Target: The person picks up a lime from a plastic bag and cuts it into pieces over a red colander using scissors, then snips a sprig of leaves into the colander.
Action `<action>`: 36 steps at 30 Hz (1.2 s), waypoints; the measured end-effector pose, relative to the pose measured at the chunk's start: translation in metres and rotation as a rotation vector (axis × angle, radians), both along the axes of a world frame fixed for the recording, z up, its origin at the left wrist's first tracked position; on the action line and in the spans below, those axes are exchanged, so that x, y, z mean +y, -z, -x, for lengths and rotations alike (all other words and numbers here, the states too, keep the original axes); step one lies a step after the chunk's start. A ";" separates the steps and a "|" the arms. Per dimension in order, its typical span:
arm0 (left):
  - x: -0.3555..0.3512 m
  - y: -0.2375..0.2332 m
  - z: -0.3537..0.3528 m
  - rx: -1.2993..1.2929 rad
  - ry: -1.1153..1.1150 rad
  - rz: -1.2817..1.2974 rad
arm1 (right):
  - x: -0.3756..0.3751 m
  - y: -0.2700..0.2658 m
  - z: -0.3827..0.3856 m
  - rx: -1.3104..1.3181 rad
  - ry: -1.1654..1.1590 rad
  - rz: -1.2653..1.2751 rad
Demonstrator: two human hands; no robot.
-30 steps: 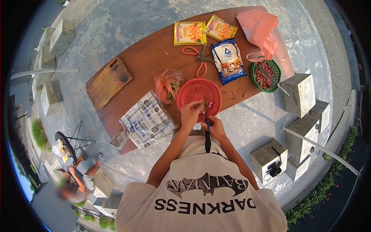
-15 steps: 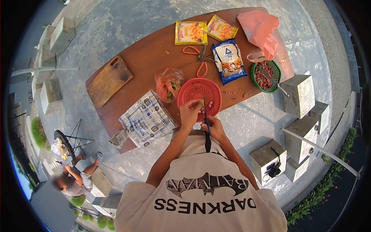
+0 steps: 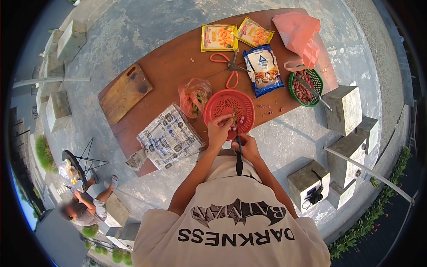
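The knife (image 3: 239,162) stands almost upright over the near edge of the brown surface (image 3: 173,62), its dark handle towards the person's chest and its thin blade reaching over the red basket (image 3: 224,104).

At the far left of the surface lies a wooden cutting board (image 3: 124,92). Nearer the person is a folded newspaper (image 3: 170,138), and beside it a clear plastic bag (image 3: 195,97) holding green and red pieces.

The left hand (image 3: 219,129) is pinched around a small green piece (image 3: 232,118), pressing it against the blade above the red basket, where a few pinkish bits lie. Just to the right, the right hand (image 3: 247,147) is clenched around the knife.

Behind the red basket lie red-handled scissors (image 3: 227,66) and two yellow snack packets (image 3: 219,38). To their right is a blue packet (image 3: 263,70). Farther right, a green basket (image 3: 316,80) holds reddish-brown pieces and a metal tool, and a pink plastic bag (image 3: 298,31) touches the basket's far rim.
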State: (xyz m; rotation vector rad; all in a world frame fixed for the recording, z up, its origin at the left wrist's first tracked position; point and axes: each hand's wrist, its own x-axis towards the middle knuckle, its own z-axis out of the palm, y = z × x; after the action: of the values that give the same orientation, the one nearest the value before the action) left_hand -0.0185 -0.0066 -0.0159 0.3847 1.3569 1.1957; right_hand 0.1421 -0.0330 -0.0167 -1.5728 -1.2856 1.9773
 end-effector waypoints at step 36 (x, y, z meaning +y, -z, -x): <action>0.000 -0.004 -0.006 -0.070 -0.075 -0.016 | -0.005 0.004 -0.002 0.022 0.040 -0.014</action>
State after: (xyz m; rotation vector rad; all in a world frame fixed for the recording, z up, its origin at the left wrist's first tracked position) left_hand -0.0125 -0.0069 -0.0116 0.3030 1.3119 1.2710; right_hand 0.1445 -0.0381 -0.0211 -1.5532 -1.2471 1.9517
